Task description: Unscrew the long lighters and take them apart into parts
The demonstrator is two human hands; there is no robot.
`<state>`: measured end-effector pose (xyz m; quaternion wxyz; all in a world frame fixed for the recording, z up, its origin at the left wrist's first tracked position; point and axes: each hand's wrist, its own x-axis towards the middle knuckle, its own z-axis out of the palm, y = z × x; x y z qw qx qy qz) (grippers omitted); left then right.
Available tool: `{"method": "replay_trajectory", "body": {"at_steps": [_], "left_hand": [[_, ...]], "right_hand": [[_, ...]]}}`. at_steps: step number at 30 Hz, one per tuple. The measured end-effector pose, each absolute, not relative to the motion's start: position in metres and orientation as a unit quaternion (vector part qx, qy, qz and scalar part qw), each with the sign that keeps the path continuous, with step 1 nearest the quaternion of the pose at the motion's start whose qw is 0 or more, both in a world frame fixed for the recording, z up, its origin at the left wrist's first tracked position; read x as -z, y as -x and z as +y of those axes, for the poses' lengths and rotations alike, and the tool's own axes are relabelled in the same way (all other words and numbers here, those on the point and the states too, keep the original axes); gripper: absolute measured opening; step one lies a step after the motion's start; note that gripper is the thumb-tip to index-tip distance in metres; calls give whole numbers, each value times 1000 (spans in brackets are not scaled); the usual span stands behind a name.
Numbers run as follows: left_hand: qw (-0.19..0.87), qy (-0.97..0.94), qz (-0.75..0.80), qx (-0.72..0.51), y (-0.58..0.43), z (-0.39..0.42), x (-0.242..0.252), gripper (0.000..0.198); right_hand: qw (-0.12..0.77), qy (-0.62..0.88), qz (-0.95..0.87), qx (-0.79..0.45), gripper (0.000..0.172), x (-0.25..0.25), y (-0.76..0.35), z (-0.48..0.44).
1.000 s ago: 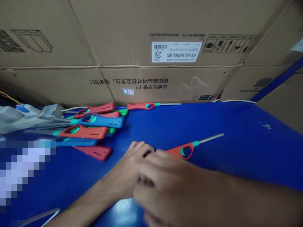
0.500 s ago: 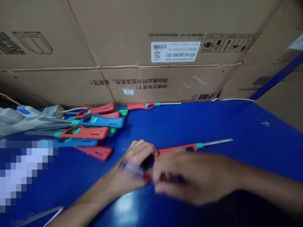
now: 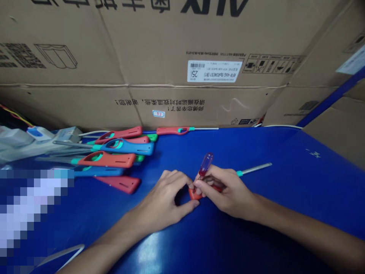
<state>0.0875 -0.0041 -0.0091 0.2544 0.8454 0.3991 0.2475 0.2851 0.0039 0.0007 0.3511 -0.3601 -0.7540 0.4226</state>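
Note:
A long red lighter [image 3: 195, 193] with a teal collar and a metal nozzle [image 3: 255, 168] lies on the blue table [image 3: 256, 152], nozzle pointing right. My left hand [image 3: 167, 199] curls around the rear end of its handle, thumb and fingers closed on it. My right hand [image 3: 224, 192] pinches a small screwdriver with a translucent red and blue handle [image 3: 205, 164], held nearly upright with its tip down on the lighter's handle end. Most of the lighter's body is hidden under my right hand.
A pile of several red, blue and green lighters [image 3: 114, 152] lies at the left, and one more red lighter [image 3: 176, 130] rests by the cardboard boxes [image 3: 182, 57] walling the table's back. Grey parts and wires [image 3: 34, 140] sit far left. A blurred patch covers the lower left.
The right hand has raised a screwdriver upright onto the lighter's end. The left hand has shifted to grip that end. The camera tilted up slightly.

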Motion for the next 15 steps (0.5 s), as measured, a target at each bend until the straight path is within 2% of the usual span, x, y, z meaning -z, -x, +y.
{"method": "replay_trajectory", "body": {"at_steps": [15], "left_hand": [[250, -850, 395, -244, -87, -6, 10, 11]], "right_hand": [[342, 389, -770, -372, 13, -2, -285, 2]]}}
